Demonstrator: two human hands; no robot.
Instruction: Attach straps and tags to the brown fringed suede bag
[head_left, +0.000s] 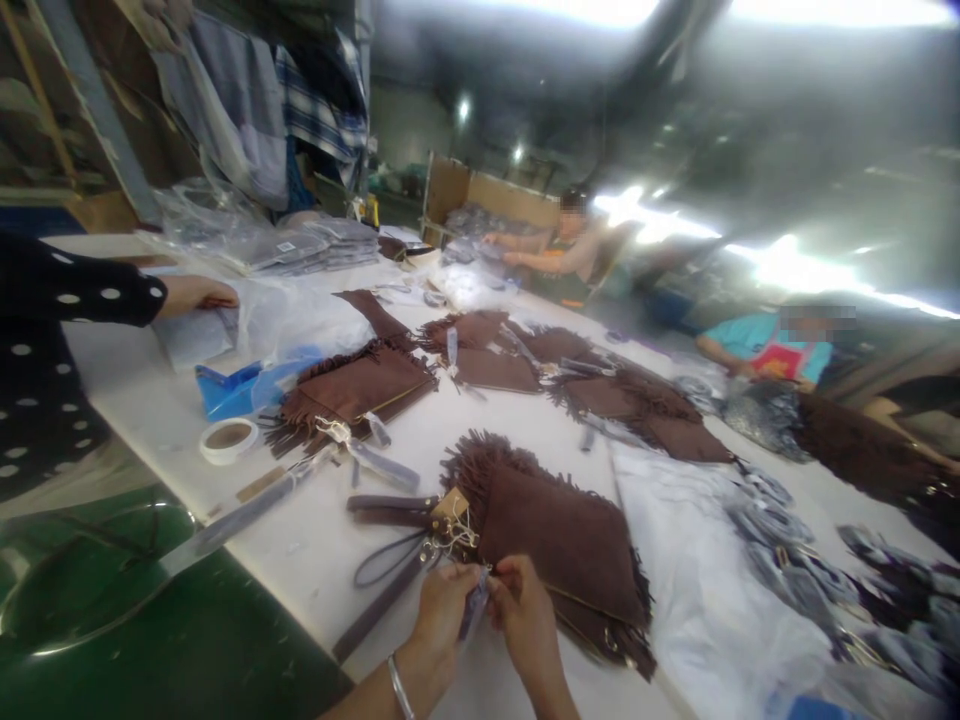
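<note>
A dark brown fringed bag (559,525) lies flat on the white table right in front of me, with a gold zip along its near edge. My left hand (439,610) pinches a plastic-wrapped strap end (473,607) at the bag's left corner. Beside it, my right hand (525,615) has thumb and fingers closed at the same spot; the small part between the fingertips is mostly hidden. Just left of the bag are a tan tag (451,507) with pale string, a brown wrist strap (390,508) and a long dark strap (379,607).
More fringed bags (360,385) lie across the table. A tape roll (228,440) and blue tape dispenser (232,388) sit left. White plastic sheeting (697,560) and wrapped straps (780,560) cover the right. A person's dotted sleeve (82,285) reaches in at left; co-workers sit opposite.
</note>
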